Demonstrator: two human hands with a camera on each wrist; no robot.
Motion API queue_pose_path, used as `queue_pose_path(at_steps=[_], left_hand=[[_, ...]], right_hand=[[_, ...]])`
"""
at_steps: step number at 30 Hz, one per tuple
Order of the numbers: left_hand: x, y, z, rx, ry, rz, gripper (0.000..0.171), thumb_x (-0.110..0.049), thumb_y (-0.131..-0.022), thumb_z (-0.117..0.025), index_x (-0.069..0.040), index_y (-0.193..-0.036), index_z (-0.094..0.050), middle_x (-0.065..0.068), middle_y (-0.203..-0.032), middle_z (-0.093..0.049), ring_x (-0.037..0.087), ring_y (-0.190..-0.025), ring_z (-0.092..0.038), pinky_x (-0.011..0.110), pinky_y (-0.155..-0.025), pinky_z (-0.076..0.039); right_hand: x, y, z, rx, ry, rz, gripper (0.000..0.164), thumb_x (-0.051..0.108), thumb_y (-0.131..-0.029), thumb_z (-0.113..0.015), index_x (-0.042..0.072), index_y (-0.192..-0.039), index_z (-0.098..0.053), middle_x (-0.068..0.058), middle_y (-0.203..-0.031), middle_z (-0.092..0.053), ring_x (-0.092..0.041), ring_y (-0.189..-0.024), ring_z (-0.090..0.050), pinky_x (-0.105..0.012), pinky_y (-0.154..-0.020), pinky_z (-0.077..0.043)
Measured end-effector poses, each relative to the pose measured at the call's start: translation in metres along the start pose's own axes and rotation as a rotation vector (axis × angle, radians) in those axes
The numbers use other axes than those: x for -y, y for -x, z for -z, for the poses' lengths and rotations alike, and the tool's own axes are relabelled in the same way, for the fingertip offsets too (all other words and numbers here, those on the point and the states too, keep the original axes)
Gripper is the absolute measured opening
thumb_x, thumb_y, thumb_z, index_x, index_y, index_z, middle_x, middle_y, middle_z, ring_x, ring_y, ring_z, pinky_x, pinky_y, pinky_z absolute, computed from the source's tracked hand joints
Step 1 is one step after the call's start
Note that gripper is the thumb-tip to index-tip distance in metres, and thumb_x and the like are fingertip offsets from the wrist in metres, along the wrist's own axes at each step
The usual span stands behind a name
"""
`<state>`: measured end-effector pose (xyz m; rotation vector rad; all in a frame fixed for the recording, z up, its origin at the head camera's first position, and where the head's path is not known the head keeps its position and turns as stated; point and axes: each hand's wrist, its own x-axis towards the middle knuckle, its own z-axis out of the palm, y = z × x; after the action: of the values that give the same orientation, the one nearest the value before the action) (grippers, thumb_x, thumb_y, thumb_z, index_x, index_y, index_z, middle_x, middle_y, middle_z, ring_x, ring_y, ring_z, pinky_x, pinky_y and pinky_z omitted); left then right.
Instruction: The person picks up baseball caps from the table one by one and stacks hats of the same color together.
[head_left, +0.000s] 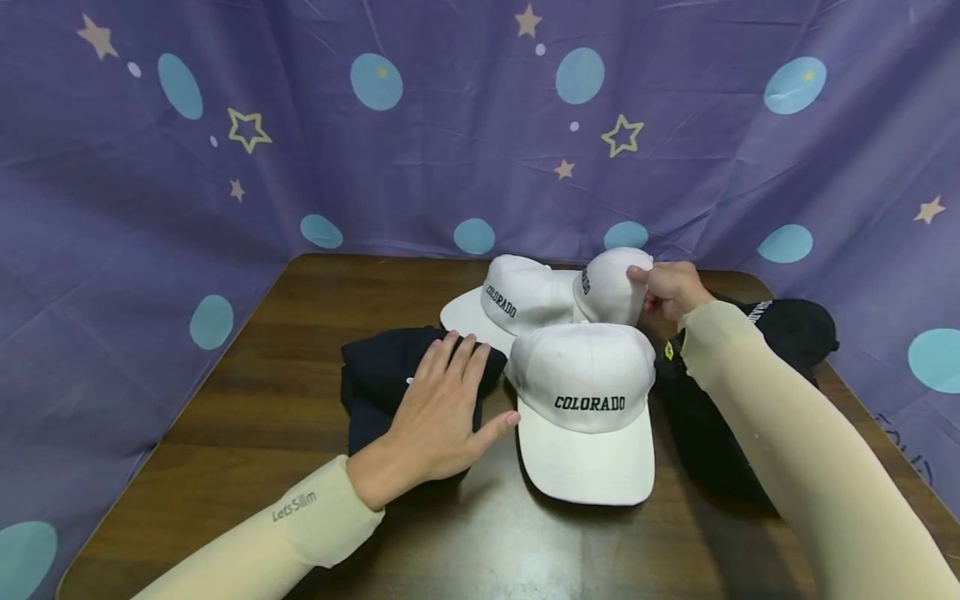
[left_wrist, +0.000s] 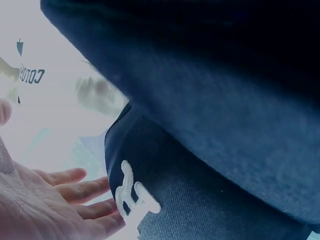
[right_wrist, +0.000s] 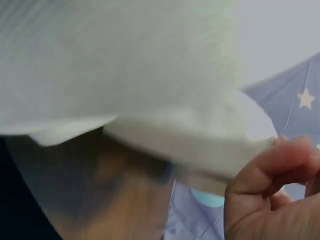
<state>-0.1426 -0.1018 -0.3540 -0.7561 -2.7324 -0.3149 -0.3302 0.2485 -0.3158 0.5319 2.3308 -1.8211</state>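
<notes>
- A rounded white fabric cap (head_left: 615, 287) with dark lettering is showing near the back of the brown wooden surface (head_left: 255, 375).
- The right hand (head_left: 675, 287) is pinching that cap's right edge between thumb and curled fingers.
- The left hand (head_left: 438, 417) is lying over a navy fabric cap (head_left: 386, 358) with white raised lettering, fingers extending straight, thumb spreading, gripping nothing.
- A white "COLORADO" cap (head_left: 585, 367) is resting in front, its brim pointing forward; another white lettered cap (head_left: 521, 292) is sitting behind, leftward.
- Black caps (head_left: 798, 329) are lying beside the right forearm.
- A purple star-patterned curtain (head_left: 465, 142) is hanging behind.
</notes>
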Motion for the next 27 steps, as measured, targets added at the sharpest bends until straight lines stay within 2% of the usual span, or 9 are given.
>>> queue_pose_path(at_steps=[2, 4, 6, 9, 11, 14, 17, 21, 27], left_hand=[[0.0, 0.0, 0.0, 0.008, 0.008, 0.007, 0.092, -0.07, -0.097, -0.047, 0.001, -0.155, -0.038, 0.022, -0.159, -0.038, 0.04, -0.151, -0.025, 0.051, -0.126, -0.011], [0.001, 0.0, 0.0, 0.01, 0.016, 0.014, 0.091, -0.069, -0.097, -0.048, 0.001, -0.155, -0.038, 0.022, -0.159, -0.038, 0.04, -0.152, -0.025, 0.051, -0.126, -0.011], [0.002, 0.0, 0.001, 0.014, 0.019, 0.023, 0.091, -0.069, -0.098, -0.047, 0.001, -0.155, -0.039, 0.021, -0.159, -0.038, 0.04, -0.152, -0.024, 0.05, -0.126, -0.01], [0.004, 0.001, 0.001, 0.017, 0.026, 0.031, 0.09, -0.069, -0.098, -0.047, 0.0, -0.154, -0.04, 0.021, -0.159, -0.038, 0.04, -0.152, -0.024, 0.051, -0.126, -0.01], [0.005, 0.001, 0.001, 0.02, 0.028, 0.034, 0.09, -0.069, -0.098, -0.047, 0.0, -0.154, -0.041, 0.021, -0.16, -0.038, 0.04, -0.152, -0.024, 0.051, -0.126, -0.009], [0.007, 0.001, 0.002, 0.02, 0.044, 0.031, 0.089, -0.069, -0.097, -0.048, -0.001, -0.155, -0.04, 0.02, -0.16, -0.037, 0.04, -0.152, -0.023, 0.051, -0.126, -0.009], [0.009, 0.0, 0.003, 0.009, 0.062, 0.027, 0.09, -0.07, -0.097, -0.048, -0.002, -0.155, -0.04, 0.02, -0.16, -0.037, 0.039, -0.152, -0.023, 0.051, -0.126, -0.01], [0.013, -0.001, 0.003, -0.001, 0.053, 0.026, 0.091, -0.071, -0.097, -0.046, -0.001, -0.155, -0.04, 0.021, -0.159, -0.038, 0.04, -0.152, -0.023, 0.052, -0.126, -0.01], [0.019, 0.0, 0.007, 0.003, 0.026, 0.034, 0.091, -0.07, -0.097, -0.047, 0.0, -0.154, -0.041, 0.021, -0.16, -0.037, 0.041, -0.152, -0.023, 0.053, -0.126, -0.01]], right_hand=[[0.002, 0.004, -0.001, -0.018, -0.029, 0.019, 0.044, 0.023, -0.103, -0.064, 0.003, -0.14, -0.05, 0.001, -0.066, -0.053, -0.009, -0.053, -0.053, -0.025, -0.055, -0.054], [0.006, 0.008, -0.002, -0.033, -0.036, 0.046, 0.048, 0.022, -0.104, -0.061, 0.003, -0.146, -0.046, -0.002, -0.077, -0.056, -0.008, -0.056, -0.058, -0.024, -0.059, -0.057], [0.009, 0.012, -0.003, -0.052, -0.017, 0.092, 0.047, 0.022, -0.105, -0.059, 0.001, -0.146, -0.046, -0.006, -0.089, -0.058, -0.007, -0.058, -0.062, -0.024, -0.061, -0.059], [0.015, 0.021, -0.004, -0.113, 0.08, 0.182, 0.043, 0.024, -0.106, -0.057, -0.001, -0.14, -0.052, -0.01, -0.099, -0.057, -0.007, -0.061, -0.063, -0.022, -0.061, -0.057], [0.018, 0.028, -0.002, -0.161, 0.164, 0.249, 0.04, 0.025, -0.106, -0.058, 0.0, -0.136, -0.057, -0.01, -0.096, -0.059, -0.007, -0.061, -0.062, -0.022, -0.06, -0.055], [0.023, 0.04, 0.005, -0.225, 0.285, 0.345, 0.035, 0.027, -0.105, -0.06, 0.002, -0.13, -0.062, -0.002, -0.079, -0.063, -0.008, -0.058, -0.061, -0.023, -0.058, -0.051], [0.029, 0.051, 0.014, -0.268, 0.353, 0.424, 0.032, 0.027, -0.104, -0.062, 0.003, -0.123, -0.065, 0.006, -0.067, -0.062, -0.008, -0.056, -0.06, -0.025, -0.06, -0.049], [0.038, 0.065, 0.027, -0.28, 0.323, 0.483, 0.031, 0.028, -0.102, -0.064, 0.002, -0.119, -0.065, 0.011, -0.067, -0.061, -0.006, -0.057, -0.058, -0.022, -0.059, -0.049], [0.052, 0.086, 0.044, -0.23, 0.166, 0.538, 0.017, 0.02, -0.1, -0.068, 0.004, -0.106, -0.065, 0.012, -0.067, -0.06, -0.006, -0.054, -0.054, -0.019, -0.053, -0.05]])
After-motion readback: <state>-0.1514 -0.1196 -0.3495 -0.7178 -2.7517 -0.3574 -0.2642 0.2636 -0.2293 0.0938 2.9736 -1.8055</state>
